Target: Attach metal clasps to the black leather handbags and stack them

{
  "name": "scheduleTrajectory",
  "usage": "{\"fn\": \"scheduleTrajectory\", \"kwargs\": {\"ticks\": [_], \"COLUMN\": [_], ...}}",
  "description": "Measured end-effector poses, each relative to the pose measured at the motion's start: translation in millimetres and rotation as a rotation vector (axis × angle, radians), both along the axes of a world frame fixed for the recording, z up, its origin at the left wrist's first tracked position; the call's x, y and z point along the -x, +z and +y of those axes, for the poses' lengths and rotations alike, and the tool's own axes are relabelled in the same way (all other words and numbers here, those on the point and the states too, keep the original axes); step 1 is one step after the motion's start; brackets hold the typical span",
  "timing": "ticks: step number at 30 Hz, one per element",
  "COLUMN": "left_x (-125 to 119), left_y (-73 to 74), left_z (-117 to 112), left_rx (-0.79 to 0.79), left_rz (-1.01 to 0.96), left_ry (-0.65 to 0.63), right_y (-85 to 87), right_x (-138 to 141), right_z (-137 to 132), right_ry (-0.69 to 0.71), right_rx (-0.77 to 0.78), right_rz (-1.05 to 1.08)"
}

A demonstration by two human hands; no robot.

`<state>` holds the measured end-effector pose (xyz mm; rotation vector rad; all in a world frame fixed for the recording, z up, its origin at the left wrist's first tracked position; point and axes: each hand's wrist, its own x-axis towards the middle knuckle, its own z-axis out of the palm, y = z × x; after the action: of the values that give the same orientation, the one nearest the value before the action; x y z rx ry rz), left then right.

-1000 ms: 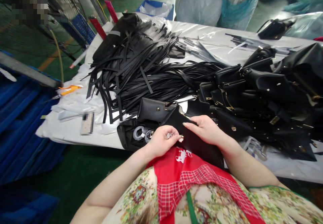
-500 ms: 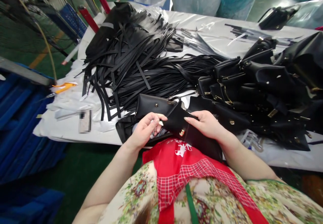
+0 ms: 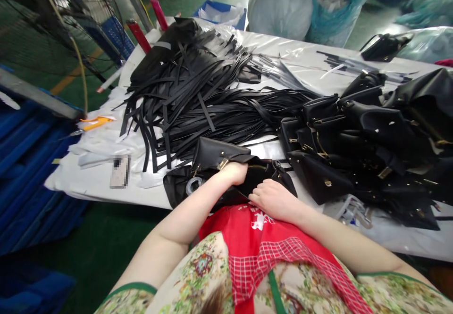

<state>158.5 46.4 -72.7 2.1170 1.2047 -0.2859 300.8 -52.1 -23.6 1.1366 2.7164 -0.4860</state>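
A black handbag (image 3: 255, 178) lies at the table's front edge against my red apron, its mouth open and a gold zipper showing along the far side. My left hand (image 3: 238, 173) is closed at the bag's flap, beside a gold clasp; its fingertips are hidden. On the near edge of the bag, my right hand (image 3: 272, 200) has its fingers curled over the black material. Just behind my left hand sits another black bag piece (image 3: 220, 152) with a small gold fitting. A roll of clear tape (image 3: 194, 185) lies left of my left forearm.
Long black straps (image 3: 212, 102) are heaped across the middle of the white table. Several black bags (image 3: 368, 130) pile up on the right. A phone (image 3: 119, 171) lies at the left, near an orange-handled tool (image 3: 97, 123). Blue crates (image 3: 31, 172) stand left of the table.
The flap piece with the gold clasp in front of me has been turned away, and the bag's open mouth now shows. My left hand moved right to the flap; my right hand moved lower.
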Motion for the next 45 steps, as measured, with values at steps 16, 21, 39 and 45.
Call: {"fn": "scheduleTrajectory", "kwargs": {"ticks": [16, 21, 39, 45], "left_x": [8, 16, 43, 35], "left_y": [-54.0, -44.9, 7.8, 7.4], "left_z": [-60, -60, -64, -70], "left_rx": [0.118, 0.124, 0.099, 0.176], "left_rz": [-0.085, -0.259, -0.574, -0.566], "left_ry": [0.115, 0.134, 0.332, 0.457], "right_y": [-63.4, -68.7, -68.4, -77.5], "right_x": [-9, -1, 6, 5], "right_z": [28, 29, 29, 23], "right_ry": [-1.041, -1.343, -1.533, -1.416], "right_rx": [1.335, 1.132, 1.052, 0.915], "right_rz": [1.147, 1.316, 1.272, 1.202]}}
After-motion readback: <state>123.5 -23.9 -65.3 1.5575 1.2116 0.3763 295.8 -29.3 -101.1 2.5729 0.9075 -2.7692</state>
